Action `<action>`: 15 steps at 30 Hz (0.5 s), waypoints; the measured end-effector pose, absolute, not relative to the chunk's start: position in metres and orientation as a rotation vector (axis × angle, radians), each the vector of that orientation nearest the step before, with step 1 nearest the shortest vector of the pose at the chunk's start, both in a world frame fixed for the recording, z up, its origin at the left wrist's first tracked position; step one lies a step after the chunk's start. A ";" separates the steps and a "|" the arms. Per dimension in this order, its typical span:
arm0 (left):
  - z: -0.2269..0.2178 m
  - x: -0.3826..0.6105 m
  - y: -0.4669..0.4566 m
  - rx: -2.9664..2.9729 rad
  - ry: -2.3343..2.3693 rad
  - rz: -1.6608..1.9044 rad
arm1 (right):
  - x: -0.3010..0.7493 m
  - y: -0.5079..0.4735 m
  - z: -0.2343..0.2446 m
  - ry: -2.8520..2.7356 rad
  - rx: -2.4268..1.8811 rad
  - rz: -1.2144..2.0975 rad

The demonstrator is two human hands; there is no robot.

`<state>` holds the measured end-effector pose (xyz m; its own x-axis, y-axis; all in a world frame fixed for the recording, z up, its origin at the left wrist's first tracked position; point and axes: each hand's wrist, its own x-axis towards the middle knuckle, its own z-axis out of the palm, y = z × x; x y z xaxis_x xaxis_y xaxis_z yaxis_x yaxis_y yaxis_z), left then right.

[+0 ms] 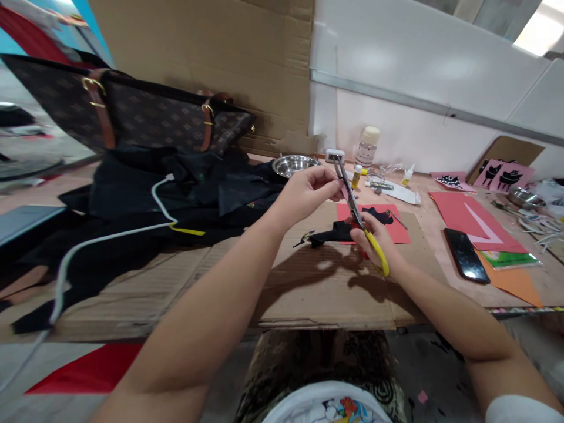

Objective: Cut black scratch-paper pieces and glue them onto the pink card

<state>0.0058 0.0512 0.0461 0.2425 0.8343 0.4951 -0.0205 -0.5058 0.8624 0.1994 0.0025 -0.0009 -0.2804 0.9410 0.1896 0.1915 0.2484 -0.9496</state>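
My right hand [378,236] grips a pair of scissors [351,198] by its handles, one yellow and one red. The long metal blades point up and away from me. Close beside the blades, my left hand [308,189] is closed in a pinch; a small pinkish bit shows near its fingertips, too small to name. Beneath the hands lie a red paper sheet [400,230] and black cut pieces [335,234], partly hidden by my right hand. Cardboard [317,294] covers this part of the table.
Black fabric [145,182] with a white cable [106,238] and a patterned bag [158,120] are at left. A metal bowl [294,165], a glue stick [356,176] and a bottle [367,147] stand behind. At right are a phone [466,255] and red paper [458,214].
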 end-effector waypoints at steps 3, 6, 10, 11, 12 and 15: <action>0.047 0.006 0.051 1.723 0.756 1.366 | 0.200 0.003 -0.002 -1.674 -1.053 1.111; 0.047 0.005 0.051 1.724 0.731 1.377 | 0.201 0.002 -0.004 -1.662 -1.041 1.120; 0.046 0.004 0.051 1.716 0.725 1.381 | 0.201 -0.002 -0.003 -1.638 -1.041 1.161; 0.046 0.004 0.051 1.712 0.727 1.380 | 0.201 -0.003 -0.003 -1.640 -1.046 1.169; 0.046 0.004 0.051 1.707 0.727 1.380 | 0.201 -0.003 -0.002 -1.645 -1.052 1.176; 0.046 0.004 0.052 1.693 0.721 1.384 | 0.203 -0.004 -0.002 -1.656 -1.063 1.177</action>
